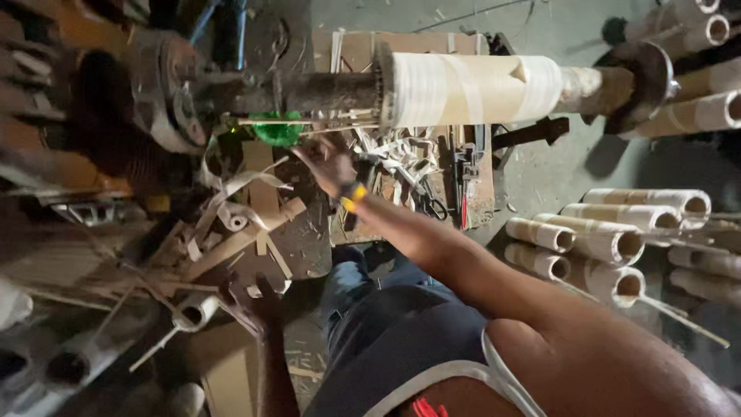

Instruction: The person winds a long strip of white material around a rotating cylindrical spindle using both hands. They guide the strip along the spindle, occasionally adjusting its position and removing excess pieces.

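A bare shoulder [617, 363] fills the near corner, cut off. The right hand [328, 162] reaches under the paper-wound roller [471, 89] beside a green object [276, 130]; its grip is unclear. The left hand [258, 305], dim, touches a small tube [197, 309].

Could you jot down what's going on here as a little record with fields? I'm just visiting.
Place: cluttered workshop floor, seen from above
Right hand: reaching toward thin sticks by a green object; grip unclear
Left hand: low among wood scraps, near a small tube
Machine: horizontal shaft carrying a pale wrapped roll
Nearby: stacked cardboard tubes
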